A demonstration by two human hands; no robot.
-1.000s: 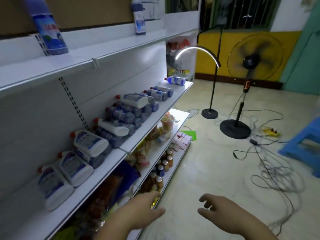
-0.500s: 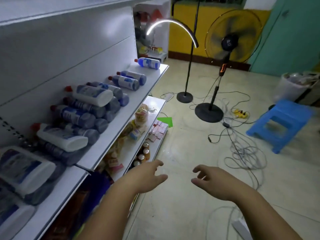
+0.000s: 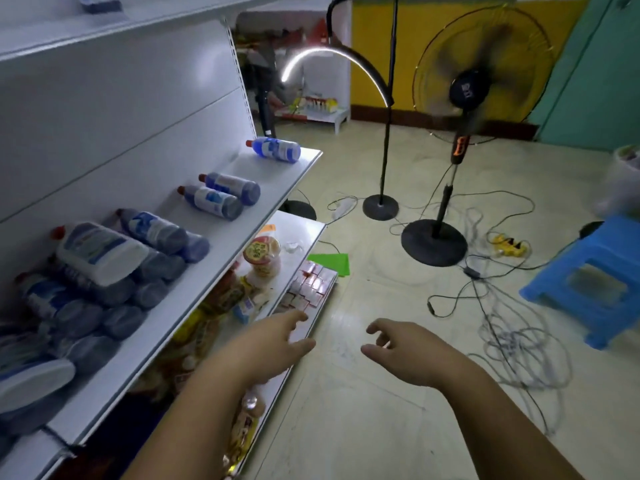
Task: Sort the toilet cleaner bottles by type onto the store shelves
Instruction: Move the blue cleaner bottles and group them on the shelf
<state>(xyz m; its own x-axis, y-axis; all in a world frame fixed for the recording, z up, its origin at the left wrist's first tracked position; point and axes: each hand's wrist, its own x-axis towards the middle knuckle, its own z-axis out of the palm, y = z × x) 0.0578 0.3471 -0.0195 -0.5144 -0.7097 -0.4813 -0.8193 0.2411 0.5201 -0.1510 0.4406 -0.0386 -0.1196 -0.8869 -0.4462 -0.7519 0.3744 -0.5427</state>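
Note:
Toilet cleaner bottles lie on their sides on the white middle shelf point(image 3: 207, 292) at the left. A white bottle with a red cap point(image 3: 100, 252) rests on top of a pile of blue bottles point(image 3: 152, 271). Two blue bottles point(image 3: 221, 197) lie further along, and a single blue bottle point(image 3: 275, 150) sits at the shelf's far end. My left hand point(image 3: 273, 344) hovers empty, fingers apart, over the lower shelf's front edge. My right hand point(image 3: 405, 351) hangs empty over the floor, fingers spread.
The lower shelf point(image 3: 301, 233) holds snack jars, packets and small boxes. On the floor stand an arc lamp point(image 3: 381, 206), a running pedestal fan point(image 3: 434, 242), tangled cables point(image 3: 512, 344) and a blue plastic stool point(image 3: 588, 282). A green sheet point(image 3: 330, 263) lies by the shelf.
The view has swung back and forth along the shelf, and the upper shelf edge shows again at top left. Both hands stay empty and have edged slightly forward.

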